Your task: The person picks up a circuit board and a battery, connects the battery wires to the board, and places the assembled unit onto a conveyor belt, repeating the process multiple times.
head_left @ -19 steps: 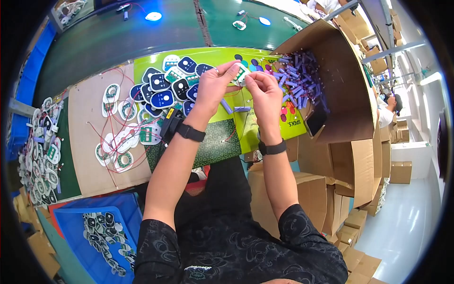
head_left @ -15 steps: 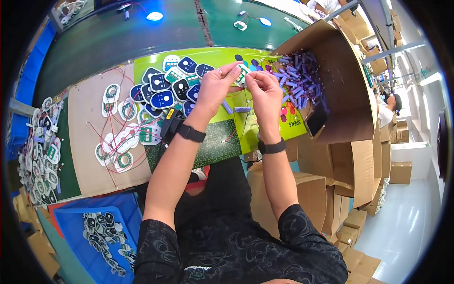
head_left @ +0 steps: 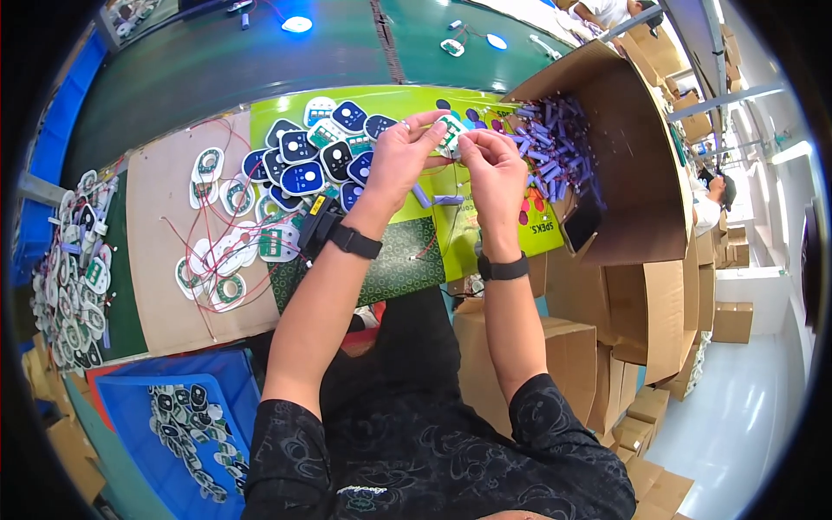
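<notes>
My left hand (head_left: 400,165) pinches a small white-and-green circuit board (head_left: 451,133) between thumb and fingers, holding it above the yellow-green sheet. Close against the board's right edge, my right hand (head_left: 497,180) has its thumb and forefinger pressed together; what sits between them is too small to make out. Thin wires hang below the board between both hands. Beneath them lie purple cylindrical cells (head_left: 447,200). Left of my left hand is a pile of rounded boards with dark blue or black faces (head_left: 302,178), some with green circuitry upward.
A cardboard box (head_left: 628,165) lies open on its side at right, purple cells (head_left: 548,147) spilling from it. White ring-shaped pieces with red wires (head_left: 230,251) cover the brown board at left. Beyond runs a green belt (head_left: 217,56) carrying a lit blue-white module (head_left: 297,24). A blue bin (head_left: 160,468) stands below left.
Both hands stay at the board with almost the same grip. The lit module and other pieces on the belt appear slightly farther right, and the whole view has shifted a little.
</notes>
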A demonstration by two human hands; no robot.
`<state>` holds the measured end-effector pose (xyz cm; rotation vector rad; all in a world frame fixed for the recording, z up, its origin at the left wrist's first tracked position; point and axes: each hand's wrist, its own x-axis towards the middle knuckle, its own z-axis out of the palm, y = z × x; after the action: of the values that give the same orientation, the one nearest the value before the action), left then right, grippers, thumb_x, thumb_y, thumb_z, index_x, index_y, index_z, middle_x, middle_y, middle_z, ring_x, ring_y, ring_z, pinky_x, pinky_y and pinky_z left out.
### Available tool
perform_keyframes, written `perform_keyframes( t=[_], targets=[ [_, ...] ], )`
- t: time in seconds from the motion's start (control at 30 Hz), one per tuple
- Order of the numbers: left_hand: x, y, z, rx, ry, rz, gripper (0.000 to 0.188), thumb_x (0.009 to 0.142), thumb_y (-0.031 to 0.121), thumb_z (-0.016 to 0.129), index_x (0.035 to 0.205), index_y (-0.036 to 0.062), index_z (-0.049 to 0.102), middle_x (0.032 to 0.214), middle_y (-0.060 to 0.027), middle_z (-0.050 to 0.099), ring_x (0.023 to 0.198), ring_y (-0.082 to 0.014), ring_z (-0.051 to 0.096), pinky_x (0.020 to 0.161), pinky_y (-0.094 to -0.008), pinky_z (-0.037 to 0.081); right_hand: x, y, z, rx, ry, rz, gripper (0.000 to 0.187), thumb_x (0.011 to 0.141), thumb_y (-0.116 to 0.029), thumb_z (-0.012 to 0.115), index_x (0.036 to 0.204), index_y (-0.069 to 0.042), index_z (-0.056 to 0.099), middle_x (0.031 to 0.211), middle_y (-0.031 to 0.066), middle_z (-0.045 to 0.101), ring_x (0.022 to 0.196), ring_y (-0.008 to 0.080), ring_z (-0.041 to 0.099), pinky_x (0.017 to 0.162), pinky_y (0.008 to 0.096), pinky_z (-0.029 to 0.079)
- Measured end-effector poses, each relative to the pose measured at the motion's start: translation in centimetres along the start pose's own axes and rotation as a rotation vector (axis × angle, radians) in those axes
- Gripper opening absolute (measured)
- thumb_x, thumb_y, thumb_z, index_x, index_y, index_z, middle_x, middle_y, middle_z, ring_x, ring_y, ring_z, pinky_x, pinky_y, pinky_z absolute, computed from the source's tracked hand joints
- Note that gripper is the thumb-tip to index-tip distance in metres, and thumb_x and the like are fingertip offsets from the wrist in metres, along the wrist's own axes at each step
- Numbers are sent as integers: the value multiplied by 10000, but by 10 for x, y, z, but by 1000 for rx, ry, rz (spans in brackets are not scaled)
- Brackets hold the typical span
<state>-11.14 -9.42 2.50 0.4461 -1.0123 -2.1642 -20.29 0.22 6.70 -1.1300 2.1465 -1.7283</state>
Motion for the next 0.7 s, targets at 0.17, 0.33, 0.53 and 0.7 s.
perform_keyframes(
  t=[0.17,0.33,0.53,0.7],
  targets=[
    [0,0,0,3,-5,-1,343,995,187,637,1294,22,620,1118,-66,696,962,-110,668,786,-299,611,2,4,0,26,1,32,179,887,-119,747,963,42,734,1035,57,655,816,131,686,743,254,548],
    [1,1,-1,46,13,35,318,992,168,640,1275,23,648,1123,-55,712,955,-95,672,791,-284,607,5,4,-2,-27,-31,45,189,878,-128,756,962,41,739,1036,58,658,816,129,685,740,254,547],
    [0,2,0,69,35,48,305,990,165,644,1263,30,661,1117,-55,720,950,-91,676,780,-270,606,5,4,-3,34,-61,42,168,873,-105,755,963,35,735,1081,76,643,832,135,688,743,261,551],
    [1,3,-1,69,20,50,336,994,171,639,1286,4,630,1131,-86,710,964,-124,686,798,-292,612,2,5,3,-13,-26,-65,136,877,-73,743,965,27,718,1115,86,622,839,154,693,755,277,557]
  ],
)
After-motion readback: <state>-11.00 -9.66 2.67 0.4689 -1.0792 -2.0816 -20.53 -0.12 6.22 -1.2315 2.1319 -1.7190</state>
